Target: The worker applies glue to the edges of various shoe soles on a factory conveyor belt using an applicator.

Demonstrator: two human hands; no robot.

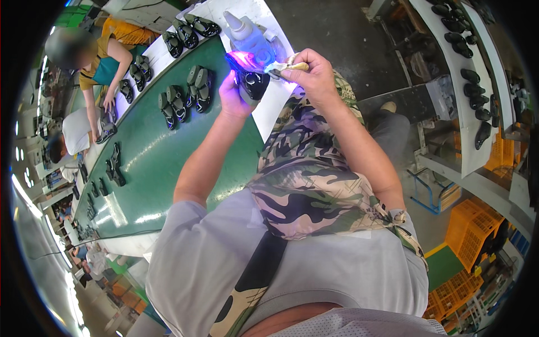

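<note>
My left hand (pixel 232 100) grips a glossy black shoe (pixel 255 85) from its left side. Violet-pink light falls across the shoe's upper part. In my right hand (pixel 316 77), the fingers pinch a small pale, yellowish piece that looks like a folded cloth (pixel 287 68), and its tip meets the shoe or comes very close to it. Just beyond the shoe stands a translucent squeeze bottle (pixel 241 29) with a pointed nozzle, tinted blue by the light.
Pairs of black shoes (pixel 200 87) stand on the green tabletop (pixel 151 151) and its white border. Across the table a person (pixel 104 67) handles shoes. To the right, a white shelf (pixel 477 160) carries more shoes, with orange crates (pixel 471 227) below it.
</note>
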